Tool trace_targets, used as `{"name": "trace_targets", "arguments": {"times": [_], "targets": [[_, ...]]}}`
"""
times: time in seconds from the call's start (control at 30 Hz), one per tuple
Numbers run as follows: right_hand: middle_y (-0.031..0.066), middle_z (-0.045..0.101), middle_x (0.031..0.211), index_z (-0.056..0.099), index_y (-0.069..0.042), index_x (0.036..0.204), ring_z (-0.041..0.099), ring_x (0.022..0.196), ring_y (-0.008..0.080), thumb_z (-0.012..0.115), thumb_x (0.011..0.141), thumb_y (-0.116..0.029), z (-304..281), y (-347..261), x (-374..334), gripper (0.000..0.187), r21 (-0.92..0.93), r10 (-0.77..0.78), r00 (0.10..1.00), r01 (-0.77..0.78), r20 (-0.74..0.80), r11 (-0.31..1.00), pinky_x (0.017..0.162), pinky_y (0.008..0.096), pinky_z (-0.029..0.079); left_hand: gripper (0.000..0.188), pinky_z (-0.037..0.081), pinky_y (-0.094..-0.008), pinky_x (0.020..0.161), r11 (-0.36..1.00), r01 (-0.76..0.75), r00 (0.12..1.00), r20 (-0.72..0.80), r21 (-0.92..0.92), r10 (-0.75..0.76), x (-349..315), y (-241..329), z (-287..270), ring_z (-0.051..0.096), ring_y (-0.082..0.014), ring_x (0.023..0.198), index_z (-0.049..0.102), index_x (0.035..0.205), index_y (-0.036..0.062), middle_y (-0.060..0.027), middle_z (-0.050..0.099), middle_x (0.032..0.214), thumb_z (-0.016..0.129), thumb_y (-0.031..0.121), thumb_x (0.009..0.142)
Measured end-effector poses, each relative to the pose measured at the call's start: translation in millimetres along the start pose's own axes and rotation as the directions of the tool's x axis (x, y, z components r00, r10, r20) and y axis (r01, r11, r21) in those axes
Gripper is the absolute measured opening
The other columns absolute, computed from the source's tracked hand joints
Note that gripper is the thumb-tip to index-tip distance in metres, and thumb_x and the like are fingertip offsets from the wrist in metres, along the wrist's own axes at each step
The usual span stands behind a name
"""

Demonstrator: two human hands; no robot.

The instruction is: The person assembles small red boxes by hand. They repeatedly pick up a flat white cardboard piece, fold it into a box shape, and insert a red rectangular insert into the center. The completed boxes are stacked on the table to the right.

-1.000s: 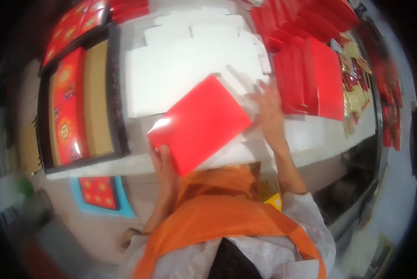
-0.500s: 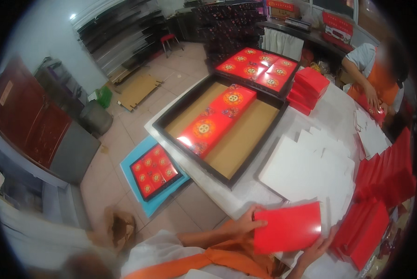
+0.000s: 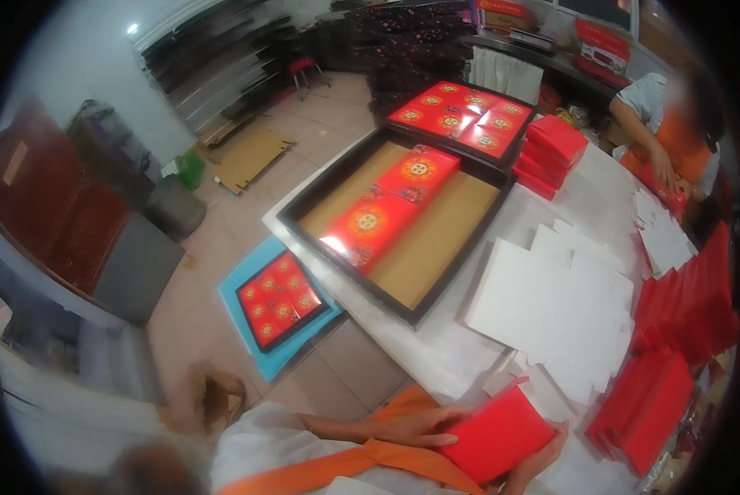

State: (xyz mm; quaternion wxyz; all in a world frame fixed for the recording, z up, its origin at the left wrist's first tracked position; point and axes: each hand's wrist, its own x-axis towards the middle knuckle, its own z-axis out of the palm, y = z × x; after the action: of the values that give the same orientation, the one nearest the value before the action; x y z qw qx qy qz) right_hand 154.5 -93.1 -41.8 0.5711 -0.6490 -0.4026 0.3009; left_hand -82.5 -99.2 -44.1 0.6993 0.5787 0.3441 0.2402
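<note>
Between my two hands is a plain red carton [image 3: 502, 433], tilted, with pale flaps standing out along its far edge. My left hand [image 3: 429, 427] grips its left side, thumb on top. My right hand [image 3: 545, 452] is wrapped round its right side, fingers partly hidden behind it. Just beyond the carton lies a spread stack of flat white card blanks [image 3: 543, 318]. To the right of my right hand, several folded red cartons [image 3: 642, 404] lean together on the white table [image 3: 436, 359].
A black-rimmed tray [image 3: 436, 280] holds a row of patterned red boxes [image 3: 391, 210]; behind it stands a full tray [image 3: 461, 115]. Red boxes [image 3: 551, 153] are piled beside them. At right, a co-worker [image 3: 663, 140] handles a red piece. Another filled tray [image 3: 279, 301] sits low on a blue sheet.
The red carton has come nearer to my body and turned, now slanting. Pale flaps show at its far edge. Both my hands have shifted down with it and still hold it.
</note>
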Motion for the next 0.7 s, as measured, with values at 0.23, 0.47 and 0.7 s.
{"name": "trace_targets", "arguments": {"times": [0.23, 0.47, 0.7], "targets": [[0.0090, 0.051, 0.088, 0.050, 0.002, 0.088, 0.048, 0.080, 0.0169, 0.032, 0.089, -0.022, 1, 11, 2, 0.030, -0.084, 0.022, 0.998, -0.016, 0.065, 0.996, 0.075, 0.0288, 0.040, 0.038, 0.039, -0.0293, 0.085, 0.951, -0.261, 0.930, -0.220, 0.168, 0.294, 73, 25, -7, 0.047, -0.0198, 0.102, 0.042, 0.119, 0.0041, -0.0124, 0.046, 0.114, 0.051, 0.020, 0.085], [0.0113, 0.054, 0.089, 0.050, 0.001, 0.100, 0.055, 0.089, 0.0214, 0.038, 0.090, -0.014, 29, -16, -4, 0.021, 0.410, 0.167, 0.985, -0.136, -0.041, 0.902, 0.075, 0.0322, 0.046, 0.008, 0.040, -0.0248, 0.081, 0.985, -0.169, 0.928, -0.332, 0.028, 0.169, 95, 10, -10, 0.051, -0.0125, 0.091, 0.049, 0.085, 0.0022, -0.0069, 0.055, 0.099, 0.053, 0.009, 0.084], [0.0110, 0.054, 0.091, 0.044, -0.003, 0.093, 0.053, 0.085, 0.0182, 0.051, 0.081, -0.011, 15, 16, 7, 0.016, 0.512, 0.099, 0.995, -0.070, -0.030, 0.856, 0.078, 0.0331, 0.045, 0.038, 0.042, -0.0322, 0.081, 0.916, -0.353, 0.781, -0.479, 0.194, 0.402, 99, 15, 2, 0.054, -0.0186, 0.088, 0.035, 0.086, 0.0059, -0.0129, 0.057, 0.091, 0.068, 0.000, 0.069]]}}
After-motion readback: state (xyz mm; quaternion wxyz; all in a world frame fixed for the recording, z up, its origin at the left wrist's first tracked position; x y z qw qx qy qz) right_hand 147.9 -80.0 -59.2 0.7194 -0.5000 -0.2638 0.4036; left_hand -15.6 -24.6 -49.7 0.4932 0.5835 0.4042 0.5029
